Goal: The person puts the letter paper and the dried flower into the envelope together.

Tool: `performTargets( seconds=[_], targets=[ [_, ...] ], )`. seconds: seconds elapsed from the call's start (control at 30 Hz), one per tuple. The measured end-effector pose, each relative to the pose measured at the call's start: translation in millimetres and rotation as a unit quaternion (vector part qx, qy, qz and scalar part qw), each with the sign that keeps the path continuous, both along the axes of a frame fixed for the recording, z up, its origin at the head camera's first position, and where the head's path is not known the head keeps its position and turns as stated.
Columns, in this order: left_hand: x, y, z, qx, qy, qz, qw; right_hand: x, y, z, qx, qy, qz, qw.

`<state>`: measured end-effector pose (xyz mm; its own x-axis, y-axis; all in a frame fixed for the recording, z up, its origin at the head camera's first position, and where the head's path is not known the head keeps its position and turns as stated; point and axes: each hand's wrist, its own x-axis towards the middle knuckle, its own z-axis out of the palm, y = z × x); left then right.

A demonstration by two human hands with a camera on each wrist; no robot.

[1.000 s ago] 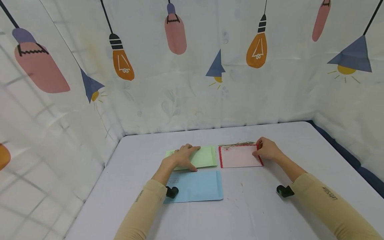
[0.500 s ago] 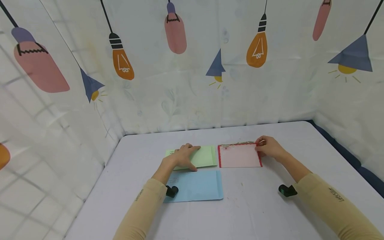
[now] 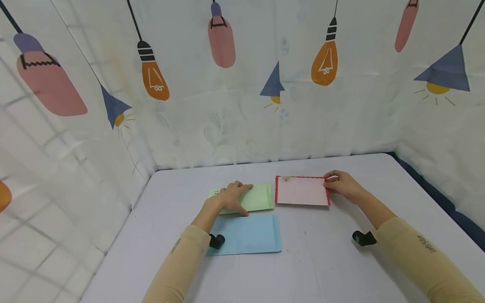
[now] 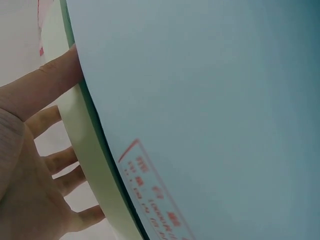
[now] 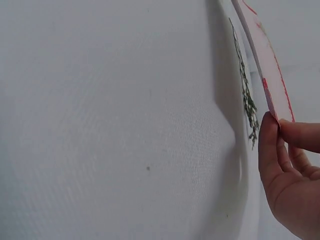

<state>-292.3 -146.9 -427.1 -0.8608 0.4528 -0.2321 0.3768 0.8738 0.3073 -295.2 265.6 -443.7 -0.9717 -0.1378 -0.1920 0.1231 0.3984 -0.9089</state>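
My right hand [image 3: 344, 186] pinches the right edge of a pink card [image 3: 301, 191] with a red border. The right wrist view shows the card raised off the cloth, its edge between thumb and fingertips. Below it a thin green sprig [image 5: 247, 92] lies on the cloth; the card hides it in the head view. My left hand [image 3: 230, 199] rests on a light green envelope [image 3: 261, 198], fingers spread. Its thumb reaches the near edge, beside a larger blue envelope [image 3: 250, 235]. Red print [image 4: 152, 195] shows on the blue envelope in the left wrist view.
A white cloth covers the table [image 3: 322, 261], with small specks near the middle. A white curtain [image 3: 242, 118] printed with lamps stands behind and at both sides. A small black camera [image 3: 364, 238] sits at the right wrist, another [image 3: 217, 241] at the left.
My right hand has shifted its grip up the card's edge and lifted the card slightly, away from me. The sprig behind its top edge is now covered. My left hand stays put.
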Motion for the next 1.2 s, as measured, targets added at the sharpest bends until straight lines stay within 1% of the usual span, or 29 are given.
performTargets(
  seconds=[0.3, 0.6, 0.77, 0.9, 1.07, 1.2],
  targets=[
    [-0.7, 0.3, -1.2, 0.000, 0.001, -0.001, 1.0000, -2.5, -10.8, -3.9, -0.028, -0.005, 0.006, 0.9996],
    [0.4, -0.2, 1.0, 0.006, -0.001, -0.003, 1.0000, 2.6, -17.4, -1.3, -0.051, 0.001, 0.045, 0.9977],
    [0.6, -0.6, 0.5, 0.009, 0.001, -0.007, 0.9999, 1.9, -17.2, -2.0, -0.058, 0.007, 0.043, 0.9974],
    [0.4, -0.7, -0.2, 0.011, 0.000, -0.008, 0.9999, 1.7, -16.8, -2.3, -0.056, 0.017, 0.046, 0.9972],
    [-0.5, -0.9, -0.7, 0.009, 0.001, -0.007, 0.9999, 2.6, -16.3, -1.4, -0.040, 0.029, 0.056, 0.9972],
    [-0.5, -1.3, -0.8, 0.005, 0.002, -0.009, 0.9999, 3.2, -17.2, -0.2, -0.028, 0.028, 0.057, 0.9976]
  ],
)
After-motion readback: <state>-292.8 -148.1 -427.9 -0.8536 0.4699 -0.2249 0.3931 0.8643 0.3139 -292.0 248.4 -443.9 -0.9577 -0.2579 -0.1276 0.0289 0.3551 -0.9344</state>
